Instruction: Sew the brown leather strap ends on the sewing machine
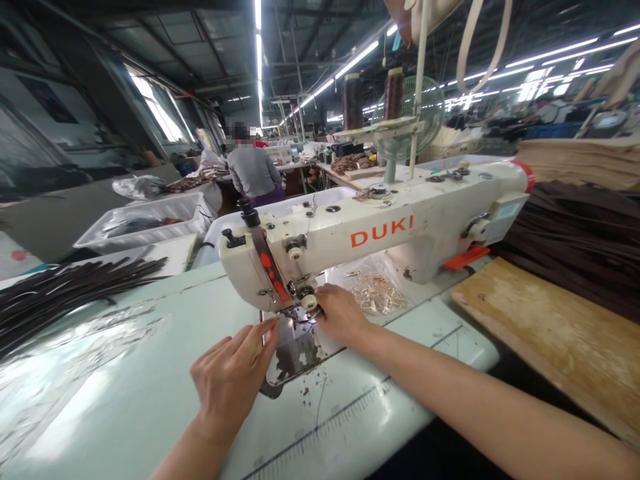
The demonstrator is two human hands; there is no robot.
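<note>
Sewing machine (370,230) stands on the pale worktable (145,380), its head toward the left and its lit needle area (303,317) above a worn metal plate (300,360). The left hand (230,373) comes in from the near left, thumb and forefinger drawn together just left of the needle area; whether anything fine is pinched between them cannot be told. The right hand (343,313) reaches in from the near right, its fingers bent beside the needle area, near the lower dial (309,301). Their tips are partly hidden, so it cannot be told whether they grasp something or only touch the machine.

With fingertips this near the needle, the person would do best to have the machine halted, approach from both sides rather than underneath, and make small finger movements under the lamp's light. Wrists held low would steady the work. The right hand also needs care around the loose metal fittings (377,293) lying to its far right, which a careless knuckle could scatter.
</note>
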